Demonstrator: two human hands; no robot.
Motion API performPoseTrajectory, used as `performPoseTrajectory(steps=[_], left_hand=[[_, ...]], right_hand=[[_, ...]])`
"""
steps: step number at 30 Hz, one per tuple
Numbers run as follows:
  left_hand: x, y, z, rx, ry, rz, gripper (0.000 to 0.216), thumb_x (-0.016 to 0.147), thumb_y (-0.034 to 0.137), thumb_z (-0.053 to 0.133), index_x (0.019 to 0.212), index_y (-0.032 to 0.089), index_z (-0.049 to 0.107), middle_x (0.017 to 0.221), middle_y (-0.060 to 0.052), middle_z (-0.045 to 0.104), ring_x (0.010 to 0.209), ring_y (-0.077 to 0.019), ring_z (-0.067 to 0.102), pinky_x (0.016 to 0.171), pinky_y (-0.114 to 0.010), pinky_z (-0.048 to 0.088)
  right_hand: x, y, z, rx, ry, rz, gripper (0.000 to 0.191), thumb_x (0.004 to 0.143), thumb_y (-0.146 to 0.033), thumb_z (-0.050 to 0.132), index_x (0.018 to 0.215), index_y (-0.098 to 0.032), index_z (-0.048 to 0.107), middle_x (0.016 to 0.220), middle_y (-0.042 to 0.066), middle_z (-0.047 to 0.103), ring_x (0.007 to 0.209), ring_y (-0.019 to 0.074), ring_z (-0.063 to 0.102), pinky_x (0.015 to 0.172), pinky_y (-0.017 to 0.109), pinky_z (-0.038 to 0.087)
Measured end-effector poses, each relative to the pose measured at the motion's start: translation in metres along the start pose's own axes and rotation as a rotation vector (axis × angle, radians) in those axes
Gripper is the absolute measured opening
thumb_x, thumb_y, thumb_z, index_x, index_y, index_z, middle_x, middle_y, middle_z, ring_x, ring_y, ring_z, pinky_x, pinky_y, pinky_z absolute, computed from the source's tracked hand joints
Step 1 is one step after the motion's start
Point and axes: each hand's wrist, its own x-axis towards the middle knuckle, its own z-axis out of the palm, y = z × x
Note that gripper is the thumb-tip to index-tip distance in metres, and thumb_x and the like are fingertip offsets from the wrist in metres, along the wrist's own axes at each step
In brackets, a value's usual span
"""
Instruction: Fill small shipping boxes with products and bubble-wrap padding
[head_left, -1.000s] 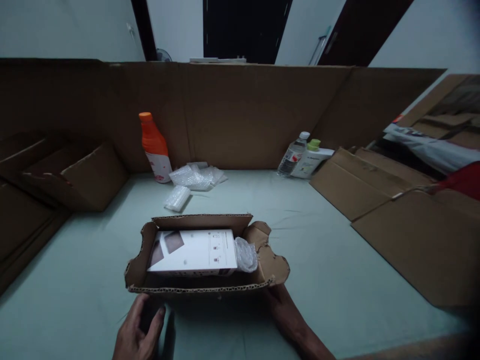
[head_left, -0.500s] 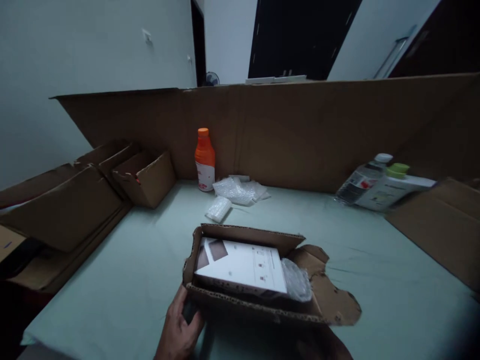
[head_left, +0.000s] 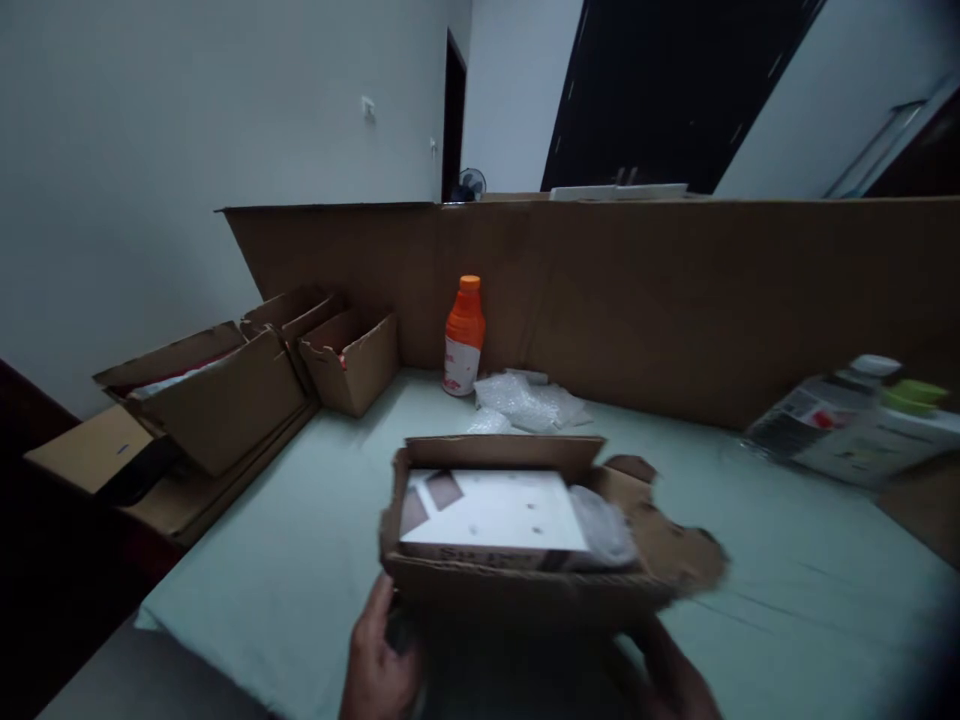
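An open cardboard box (head_left: 525,592) with ragged flaps is right in front of me. Inside it lies a flat white product box (head_left: 495,512), with a wad of bubble wrap (head_left: 609,528) tucked at its right end. My left hand (head_left: 377,668) grips the box's near left corner, thumb on the front wall. My right hand (head_left: 675,682) holds the near right underside, its fingers partly hidden in shadow below the box.
An orange bottle (head_left: 463,335) stands against the cardboard wall (head_left: 675,290), with loose bubble wrap (head_left: 529,400) beside it. Two bottles (head_left: 847,420) lie at the right. Open and flattened cartons (head_left: 225,400) are stacked at the left, past the edge of the pale green surface (head_left: 300,560).
The view has swung left, showing more of the left-hand cartons. Both hands have closed on the box's near corners and the box has come closer to me.
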Motion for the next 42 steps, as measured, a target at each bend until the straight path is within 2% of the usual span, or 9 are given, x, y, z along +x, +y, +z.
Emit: performPoseTrajectory(steps=[3,5,8,13,20,25,31,37,42], left_hand=[[0.007,-0.004,-0.049,0.061,0.207,-0.119,0.056,0.077,0.052,0.065,0.121,0.018,0.062,0.100,-0.009,0.076,0.090,-0.0260,0.072,0.068,-0.028,0.057],[0.013,-0.007,-0.075,0.111,0.323,-0.176,0.058,0.075,0.054,0.066,0.122,0.019,0.062,0.094,-0.007,0.077,0.084,-0.0256,0.072,0.062,-0.027,0.056],[0.020,-0.024,-0.101,0.165,0.468,-0.202,0.062,0.076,0.055,0.065,0.128,0.021,0.059,0.099,-0.008,0.076,0.086,-0.0261,0.072,0.066,-0.030,0.057],[0.040,-0.056,-0.118,0.103,0.512,-0.175,0.071,0.077,0.052,0.065,0.139,0.020,0.049,0.118,-0.012,0.071,0.107,-0.0285,0.069,0.089,-0.037,0.057],[0.105,-0.035,-0.117,-0.062,0.491,-0.087,0.076,0.079,0.042,0.065,0.147,0.019,0.041,0.149,-0.016,0.049,0.137,-0.0323,0.048,0.119,-0.049,0.031],[0.136,-0.044,-0.123,-0.075,0.481,-0.096,0.071,0.076,0.041,0.066,0.140,0.018,0.046,0.141,-0.016,0.056,0.134,-0.0318,0.051,0.118,-0.048,0.033],[0.132,-0.058,-0.124,-0.100,0.582,-0.178,0.059,0.069,0.048,0.067,0.118,0.016,0.056,0.119,-0.015,0.066,0.113,-0.0321,0.063,0.103,-0.049,0.047],[0.124,-0.062,-0.125,0.021,0.477,-0.279,0.053,0.067,0.060,0.062,0.097,0.017,0.068,0.097,-0.012,0.074,0.097,-0.0327,0.067,0.093,-0.048,0.052],[0.123,-0.066,-0.122,0.176,0.368,-0.202,0.047,0.070,0.060,0.062,0.095,0.021,0.073,0.095,-0.009,0.077,0.091,-0.0302,0.071,0.080,-0.038,0.056]], right_hand=[[0.035,-0.043,0.060,0.140,-0.252,-0.144,0.050,0.088,-0.043,0.055,0.130,-0.017,0.063,0.118,0.011,0.072,0.106,0.0289,0.067,0.097,0.039,0.053],[0.063,-0.069,0.102,0.193,-0.387,-0.209,0.050,0.088,-0.033,0.053,0.135,-0.016,0.058,0.117,0.010,0.072,0.094,0.0244,0.068,0.089,0.037,0.056],[0.101,-0.091,0.164,0.176,-0.476,-0.346,0.057,0.080,-0.018,0.053,0.137,-0.018,0.056,0.120,0.007,0.070,0.092,0.0220,0.067,0.088,0.036,0.055],[0.144,-0.105,0.250,0.046,-0.365,-0.504,0.064,0.078,-0.011,0.052,0.142,-0.018,0.051,0.130,0.011,0.064,0.114,0.0281,0.059,0.104,0.047,0.047],[0.179,-0.123,0.326,0.024,-0.404,-0.571,0.077,0.078,-0.014,0.058,0.152,-0.011,0.036,0.152,0.018,0.043,0.140,0.0297,0.041,0.118,0.047,0.035],[0.174,-0.118,0.345,0.008,-0.458,-0.650,0.069,0.079,-0.014,0.059,0.146,-0.013,0.045,0.150,0.018,0.047,0.140,0.0291,0.043,0.117,0.050,0.036],[0.153,-0.113,0.330,-0.038,-0.509,-0.767,0.032,0.082,-0.015,0.059,0.112,-0.020,0.070,0.125,0.012,0.068,0.125,0.0263,0.057,0.110,0.047,0.043],[0.148,-0.121,0.324,-0.138,-0.510,-0.806,0.029,0.083,-0.013,0.059,0.108,-0.021,0.071,0.123,0.010,0.069,0.122,0.0268,0.057,0.105,0.046,0.044],[0.152,-0.127,0.325,-0.221,-0.506,-0.820,0.026,0.083,-0.012,0.061,0.106,-0.020,0.070,0.122,0.010,0.069,0.120,0.0257,0.058,0.103,0.042,0.044]])
